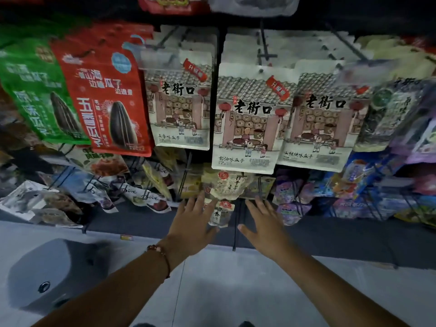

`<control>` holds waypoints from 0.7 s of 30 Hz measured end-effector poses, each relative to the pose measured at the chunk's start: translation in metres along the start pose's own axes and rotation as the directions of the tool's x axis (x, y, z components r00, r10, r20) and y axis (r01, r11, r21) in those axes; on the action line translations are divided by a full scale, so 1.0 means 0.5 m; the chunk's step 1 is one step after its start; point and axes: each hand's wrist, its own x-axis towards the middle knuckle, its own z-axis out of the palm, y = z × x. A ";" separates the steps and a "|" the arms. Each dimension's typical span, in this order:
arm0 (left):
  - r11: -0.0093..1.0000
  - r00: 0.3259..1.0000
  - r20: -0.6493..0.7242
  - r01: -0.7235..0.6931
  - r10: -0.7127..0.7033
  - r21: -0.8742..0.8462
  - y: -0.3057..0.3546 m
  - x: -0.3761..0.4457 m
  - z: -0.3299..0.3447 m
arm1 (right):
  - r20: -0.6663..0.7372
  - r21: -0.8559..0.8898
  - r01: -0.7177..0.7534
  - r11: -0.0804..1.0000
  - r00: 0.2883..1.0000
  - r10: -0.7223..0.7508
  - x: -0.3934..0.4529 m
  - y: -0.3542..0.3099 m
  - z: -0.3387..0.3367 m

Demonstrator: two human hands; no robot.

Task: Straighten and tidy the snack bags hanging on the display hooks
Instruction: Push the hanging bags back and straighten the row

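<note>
Both hands reach for the lower-row snack bag
Left hand (192,219) and right hand (264,224) spread, empty, flanking the small beige bag (224,185); light, crinkly, best held by its side edges.

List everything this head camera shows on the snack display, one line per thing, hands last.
green seed bag: one, green, upper row, far left, tilted.
red seed bag: one, red, beside the green one, tilted.
white illustrated seed bags: three fronts showing, white with a drawn shopfront, upper row centre, more hanging behind them.
dark clear-front bag: one, dark with green label, upper row right.
small beige snack bags: a few, beige and yellow, lower row centre.
purple packets: several, purple and blue, lower row right.
grey floor: one, pale grey, bottom.
left hand: one, fingers straight, reaching to the beige bags; bead bracelet on wrist.
right hand: one, fingers spread, under the same bags.
</note>
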 end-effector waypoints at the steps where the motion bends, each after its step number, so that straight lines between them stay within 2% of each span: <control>1: 1.000 1.000 -0.022 -0.008 0.008 0.014 -0.006 0.033 0.031 | -0.021 0.012 -0.008 1.000 1.000 0.008 0.034 0.009 0.025; 4: 1.000 0.997 -0.073 -0.020 0.022 0.017 -0.031 0.136 0.148 | -0.100 0.057 -0.009 0.998 0.995 0.015 0.150 0.039 0.123; 8: 0.999 0.962 -0.269 -0.045 0.046 0.011 -0.075 0.271 0.292 | -0.271 0.123 0.036 0.992 0.962 -0.001 0.293 0.098 0.241; 9: 0.999 0.961 -0.274 -0.046 0.045 0.004 -0.081 0.297 0.322 | -0.320 0.139 0.049 0.989 0.947 -0.002 0.319 0.119 0.265; 12: 0.998 0.935 -0.352 -0.053 0.040 -0.028 -0.094 0.361 0.386 | -0.490 0.210 0.151 0.966 0.871 -0.030 0.385 0.179 0.319; 15: 0.990 0.879 -0.475 -0.103 0.043 -0.101 -0.092 0.404 0.422 | -0.613 0.399 0.233 0.887 0.787 0.068 0.434 0.218 0.355; 16: 0.978 0.873 -0.487 -0.130 0.035 -0.164 -0.089 0.414 0.434 | -0.613 0.479 0.257 0.840 0.783 0.110 0.449 0.226 0.362; 18: 0.924 0.867 -0.499 -0.205 0.018 -0.323 -0.079 0.429 0.452 | -0.544 0.637 0.283 0.717 0.824 0.157 0.479 0.236 0.368; 21: 0.798 0.873 -0.488 -0.281 -0.018 -0.533 -0.051 0.443 0.461 | -0.474 0.738 0.286 0.611 0.864 0.168 0.518 0.242 0.363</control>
